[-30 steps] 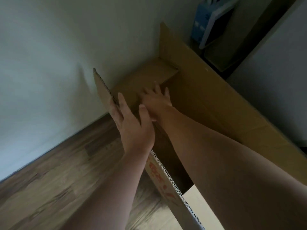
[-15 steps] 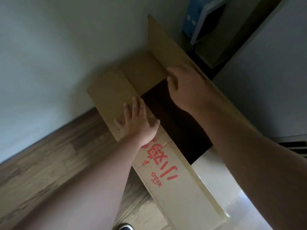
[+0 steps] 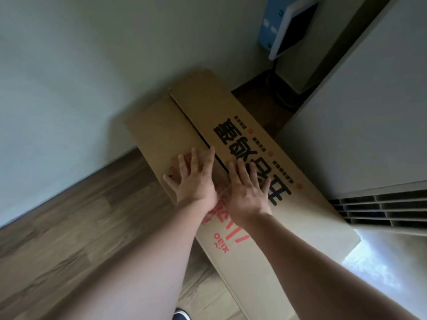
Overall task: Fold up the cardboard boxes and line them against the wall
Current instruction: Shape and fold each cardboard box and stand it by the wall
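The cardboard box sits on the wood floor by the wall. The left hand and right hand lie flat on its flaps, fingers spread.

Box on floor by wall, hands on top

the cardboard box carries all the readable print. its flap on the white cabinet side bears large black chinese characters, upside down to the camera; i cannot read them surely. the flap farther from the cabinet has red print, partly under the hands, with small latin letters reading "xiao".
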`<state>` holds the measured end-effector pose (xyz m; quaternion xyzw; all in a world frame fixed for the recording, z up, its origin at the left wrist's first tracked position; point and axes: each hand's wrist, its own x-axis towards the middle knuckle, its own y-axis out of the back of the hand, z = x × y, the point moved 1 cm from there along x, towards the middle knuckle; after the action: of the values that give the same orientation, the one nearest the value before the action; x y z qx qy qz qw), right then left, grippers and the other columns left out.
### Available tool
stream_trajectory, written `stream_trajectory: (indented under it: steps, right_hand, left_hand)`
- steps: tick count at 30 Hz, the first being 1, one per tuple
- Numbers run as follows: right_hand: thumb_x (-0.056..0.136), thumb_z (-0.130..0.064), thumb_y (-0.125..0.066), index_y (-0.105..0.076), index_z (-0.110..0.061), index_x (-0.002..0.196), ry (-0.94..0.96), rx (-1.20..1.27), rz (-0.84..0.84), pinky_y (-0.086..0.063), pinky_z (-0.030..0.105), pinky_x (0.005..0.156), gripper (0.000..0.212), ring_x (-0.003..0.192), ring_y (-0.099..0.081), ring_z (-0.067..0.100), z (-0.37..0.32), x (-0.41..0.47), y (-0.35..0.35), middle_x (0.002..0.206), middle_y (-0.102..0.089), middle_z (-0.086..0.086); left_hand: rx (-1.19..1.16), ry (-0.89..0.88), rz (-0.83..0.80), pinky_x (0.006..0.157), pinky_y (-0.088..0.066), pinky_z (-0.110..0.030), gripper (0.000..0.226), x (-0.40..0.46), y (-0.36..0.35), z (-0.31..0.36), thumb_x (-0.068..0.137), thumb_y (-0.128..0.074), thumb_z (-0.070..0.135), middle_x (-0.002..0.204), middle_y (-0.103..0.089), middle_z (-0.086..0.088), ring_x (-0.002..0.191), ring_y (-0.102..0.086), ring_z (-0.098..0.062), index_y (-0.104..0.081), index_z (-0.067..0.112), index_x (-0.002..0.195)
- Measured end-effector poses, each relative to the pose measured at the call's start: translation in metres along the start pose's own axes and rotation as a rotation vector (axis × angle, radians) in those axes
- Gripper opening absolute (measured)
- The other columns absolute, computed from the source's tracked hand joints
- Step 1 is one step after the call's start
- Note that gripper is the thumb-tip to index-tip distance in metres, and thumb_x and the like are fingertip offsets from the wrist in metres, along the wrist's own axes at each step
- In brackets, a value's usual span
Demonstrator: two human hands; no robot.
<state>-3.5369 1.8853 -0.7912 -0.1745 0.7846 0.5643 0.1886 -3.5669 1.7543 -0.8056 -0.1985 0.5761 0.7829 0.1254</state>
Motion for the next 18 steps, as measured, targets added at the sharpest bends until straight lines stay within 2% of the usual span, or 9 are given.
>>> stream_trajectory:
  steps: [2, 5, 8, 10, 13, 16, 18]
  right_hand:
    - [0.092, -0.032, -0.066, 0.015, -0.033, 0.158, -0.011, -0.028, 0.008, 0.013, 0.065, 0.117, 0.104, 0.144, 0.035, 0.023, 0.002, 0.006, -0.01, 0.164, 0.025, -0.005]
    - [0.091, -0.038, -0.067, 0.014, -0.035, 0.158, -0.03, -0.076, -0.011, 0.012, 0.063, 0.117, 0.106, 0.147, 0.03, 0.024, 0.004, 0.013, -0.015, 0.165, 0.024, -0.006]
    - [0.094, -0.037, -0.064, 0.01, -0.035, 0.159, -0.054, -0.098, -0.046, 0.0, 0.06, 0.121, 0.099, 0.152, 0.018, 0.024, 0.0, 0.011, 0.001, 0.167, 0.017, -0.008]
    - [0.092, -0.03, -0.067, 0.007, -0.033, 0.16, -0.086, -0.066, -0.047, -0.012, 0.057, 0.122, 0.1, 0.154, 0.009, 0.023, -0.01, 0.005, 0.022, 0.168, 0.011, -0.008]
    - [0.095, -0.026, -0.062, 0.006, -0.027, 0.161, -0.094, -0.021, 0.013, -0.021, 0.054, 0.12, 0.094, 0.155, 0.004, 0.022, -0.029, -0.012, 0.052, 0.168, 0.009, -0.007]
    - [0.103, -0.036, -0.044, 0.006, -0.027, 0.161, -0.035, -0.058, 0.028, -0.015, 0.053, 0.122, 0.077, 0.154, 0.008, 0.021, -0.044, -0.038, 0.086, 0.168, 0.013, -0.006]
    - [0.104, -0.042, -0.037, 0.005, -0.028, 0.161, 0.013, -0.092, 0.021, -0.01, 0.052, 0.123, 0.072, 0.154, 0.01, 0.021, -0.055, -0.056, 0.112, 0.168, 0.012, -0.005]
  left_hand:
    - [0.03, 0.007, -0.05, 0.11, 0.002, -0.082, 0.094, 0.004, -0.001, 0.006, 0.094, -0.061, 0.051, 0.169, 0.023, 0.002, 0.153, 0.023, -0.035, 0.014, 0.064, 0.149]
    - [0.085, 0.027, -0.113, 0.109, 0.002, -0.082, 0.083, 0.009, 0.0, 0.011, 0.098, -0.057, 0.047, 0.166, 0.029, 0.001, 0.152, 0.026, -0.037, 0.006, 0.067, 0.148]
    - [0.041, 0.036, -0.167, 0.113, -0.007, -0.078, 0.082, 0.005, 0.014, 0.012, 0.099, -0.057, 0.037, 0.167, 0.028, 0.002, 0.153, 0.022, -0.035, 0.0, 0.064, 0.151]
    - [-0.026, 0.03, -0.163, 0.116, -0.012, -0.073, 0.086, -0.006, 0.031, 0.011, 0.098, -0.061, 0.036, 0.168, 0.024, 0.004, 0.155, 0.017, -0.031, 0.0, 0.064, 0.151]
    - [-0.068, -0.001, -0.109, 0.12, -0.008, -0.067, 0.089, -0.03, 0.056, 0.011, 0.094, -0.063, 0.048, 0.171, 0.014, 0.005, 0.156, 0.013, -0.028, 0.003, 0.062, 0.152]
    - [-0.13, 0.005, -0.007, 0.12, -0.002, -0.067, 0.087, -0.064, 0.084, 0.009, 0.095, -0.061, 0.049, 0.171, 0.009, 0.003, 0.156, 0.012, -0.03, 0.002, 0.058, 0.154]
    - [-0.13, 0.019, 0.082, 0.12, -0.003, -0.069, 0.088, -0.088, 0.107, 0.007, 0.095, -0.061, 0.048, 0.171, 0.008, 0.002, 0.156, 0.01, -0.032, 0.002, 0.055, 0.156]
